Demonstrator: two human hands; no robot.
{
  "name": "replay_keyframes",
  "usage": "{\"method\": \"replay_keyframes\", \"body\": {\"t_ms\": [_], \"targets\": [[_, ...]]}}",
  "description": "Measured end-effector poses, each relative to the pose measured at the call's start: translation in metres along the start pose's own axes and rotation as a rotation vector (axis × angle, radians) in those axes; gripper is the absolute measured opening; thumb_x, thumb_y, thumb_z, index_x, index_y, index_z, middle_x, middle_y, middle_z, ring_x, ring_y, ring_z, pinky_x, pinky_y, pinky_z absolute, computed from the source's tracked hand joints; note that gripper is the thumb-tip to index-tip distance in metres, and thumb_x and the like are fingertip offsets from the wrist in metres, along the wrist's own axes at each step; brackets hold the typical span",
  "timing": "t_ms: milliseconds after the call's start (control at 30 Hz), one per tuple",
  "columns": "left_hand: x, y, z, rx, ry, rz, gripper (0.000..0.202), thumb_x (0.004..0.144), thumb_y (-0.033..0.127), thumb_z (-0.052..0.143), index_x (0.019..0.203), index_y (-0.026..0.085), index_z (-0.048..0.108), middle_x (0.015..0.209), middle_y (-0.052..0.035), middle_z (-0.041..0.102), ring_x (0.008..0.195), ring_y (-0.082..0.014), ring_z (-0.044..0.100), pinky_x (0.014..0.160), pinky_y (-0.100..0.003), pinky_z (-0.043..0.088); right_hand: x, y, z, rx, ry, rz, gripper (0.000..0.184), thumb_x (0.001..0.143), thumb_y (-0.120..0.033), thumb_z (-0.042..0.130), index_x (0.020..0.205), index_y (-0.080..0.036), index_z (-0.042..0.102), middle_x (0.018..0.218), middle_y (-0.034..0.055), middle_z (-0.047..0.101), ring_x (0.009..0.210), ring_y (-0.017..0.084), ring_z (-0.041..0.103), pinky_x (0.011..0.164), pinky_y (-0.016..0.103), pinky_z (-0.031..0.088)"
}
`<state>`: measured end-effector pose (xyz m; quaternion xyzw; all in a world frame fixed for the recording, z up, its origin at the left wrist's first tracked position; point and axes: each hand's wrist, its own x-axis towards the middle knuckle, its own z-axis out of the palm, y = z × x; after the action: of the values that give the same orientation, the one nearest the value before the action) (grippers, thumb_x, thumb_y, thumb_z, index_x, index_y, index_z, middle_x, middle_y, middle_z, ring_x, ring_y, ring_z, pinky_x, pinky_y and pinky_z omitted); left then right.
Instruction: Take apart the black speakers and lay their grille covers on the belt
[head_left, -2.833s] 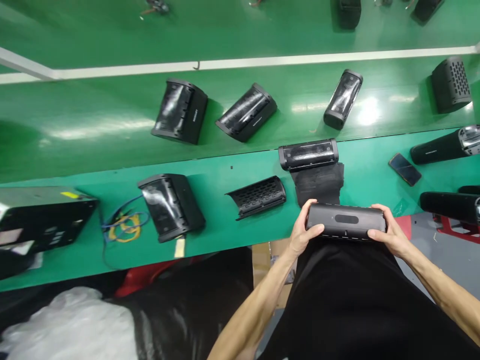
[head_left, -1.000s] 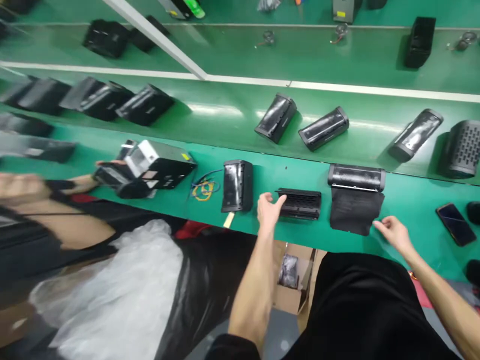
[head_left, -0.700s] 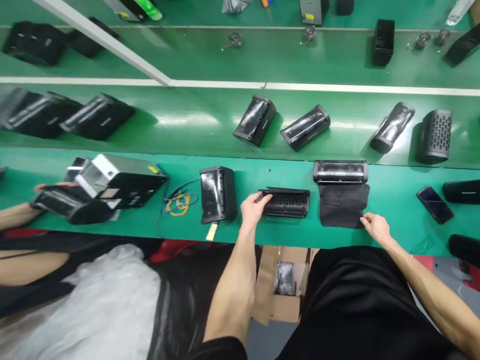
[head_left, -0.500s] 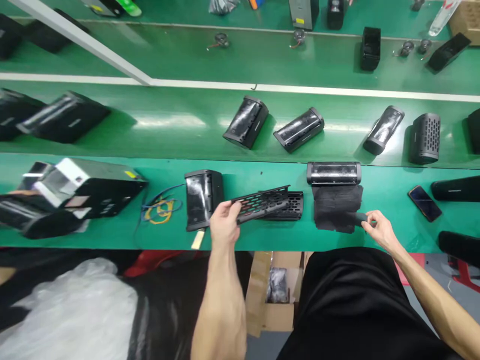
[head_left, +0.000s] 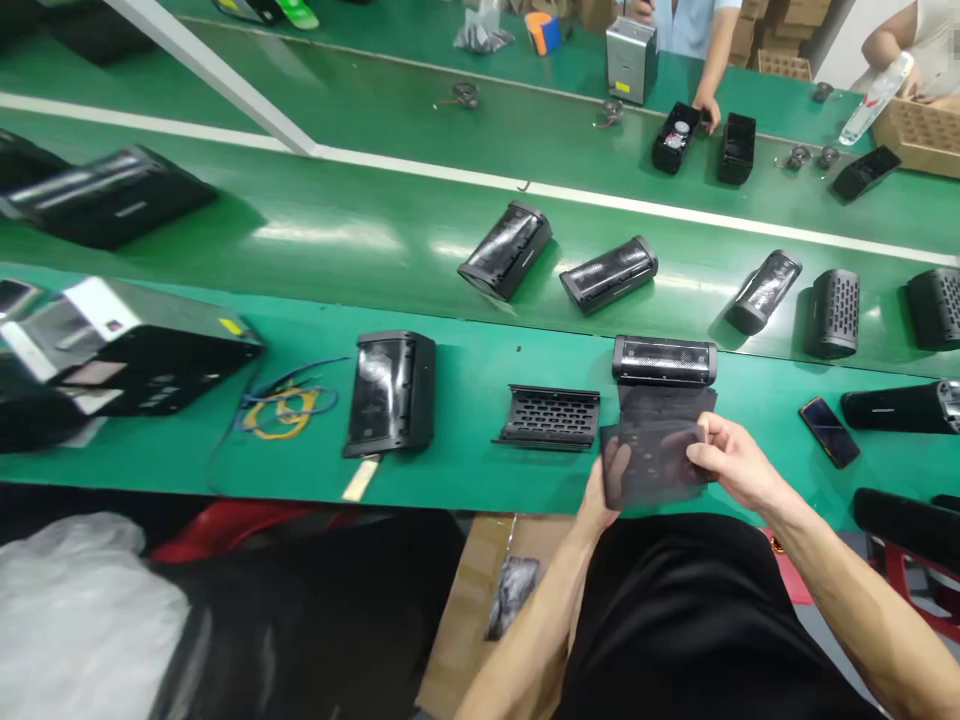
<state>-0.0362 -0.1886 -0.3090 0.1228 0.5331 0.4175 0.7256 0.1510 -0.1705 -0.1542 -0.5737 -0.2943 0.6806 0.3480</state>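
Now left hand [head_left: 609,482] has joined right hand [head_left: 733,466], both gripping the lifted dark sheet [head_left: 654,452].

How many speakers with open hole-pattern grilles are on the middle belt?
2. Both sit toward the right end of the belt: the first holed speaker beside a film-wrapped speaker, the second holed speaker at the picture's right edge, partly cut off. Others may be offscreen.

Position: head-worn, above the near edge of the green table [head_left: 465,470].
Facing: forward and down, across the conveyor belt [head_left: 337,240].
Nearness: close over the person's hands; far workers small at top.
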Motion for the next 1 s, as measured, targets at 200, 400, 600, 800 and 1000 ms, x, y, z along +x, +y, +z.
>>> {"method": "replay_keyframes", "body": {"t_ms": [200, 400, 600, 800, 1000], "targets": [[0.007, 0.003, 0.007, -0.076, -0.002, -0.017, 0.067, 0.067, 0.059, 0.094, 0.118, 0.021, 0.075, 0.121, -0.0104, 0.081, 0.119, -0.0321, 0.075, 0.099, -0.039, 0.063, 0.007, 0.029, -0.053, -0.333, 0.225, 0.076, 0.038, 0.072, -0.042, 0.077, 0.068, -0.026, 0.043, 0.052, -0.0077, 0.05, 0.045, 0.011, 0.042, 0.046, 0.024, 0.033], [0.004, 0.016, 0.014, -0.001, -0.019, -0.054, 0.056, 0.075, 0.059, 0.091, 0.116, 0.025, 0.075, 0.122, -0.0091, 0.08, 0.115, -0.0309, 0.076, 0.087, -0.038, 0.067, -0.002, 0.038, -0.081, -0.582, 0.291, 0.033, 0.032, 0.075, -0.043, 0.071, 0.067, -0.026, 0.045, 0.055, -0.0062, 0.048, 0.054, 0.013, 0.041, 0.054, 0.027, 0.032], [-0.005, 0.034, 0.027, 0.072, -0.266, -0.106, 0.065, 0.078, 0.067, 0.086, 0.118, 0.018, 0.071, 0.094, -0.0076, 0.077, 0.064, -0.0201, 0.071, 0.053, -0.034, 0.062, -0.005, 0.044, -0.087, -0.388, 0.429, 0.026, 0.051, 0.07, -0.058, 0.086, 0.098, -0.024, 0.061, 0.079, -0.0023, 0.064, 0.066, 0.016, 0.054, 0.058, 0.028, 0.044], [-0.013, 0.053, 0.033, 0.076, -0.355, -0.158, 0.051, 0.077, 0.039, 0.088, 0.117, 0.015, 0.069, 0.102, -0.0091, 0.077, 0.07, -0.0188, 0.07, 0.055, -0.032, 0.063, -0.001, 0.062, -0.084, -0.128, 0.281, 0.082, 0.06, 0.073, -0.075, 0.082, 0.071, -0.024, 0.052, 0.053, -0.0073, 0.046, 0.046, 0.01, 0.038, 0.044, 0.025, 0.034], [-0.016, 0.057, 0.028, 0.067, -0.371, -0.209, 0.045, 0.077, 0.029, 0.082, 0.118, 0.015, 0.071, 0.108, -0.0108, 0.079, 0.076, -0.0219, 0.072, 0.063, -0.036, 0.065, 0.0, 0.061, -0.084, -0.128, 0.288, 0.086, 0.063, 0.072, -0.079, 0.081, 0.068, -0.024, 0.052, 0.05, -0.0081, 0.043, 0.043, 0.009, 0.036, 0.042, 0.025, 0.033]]}}
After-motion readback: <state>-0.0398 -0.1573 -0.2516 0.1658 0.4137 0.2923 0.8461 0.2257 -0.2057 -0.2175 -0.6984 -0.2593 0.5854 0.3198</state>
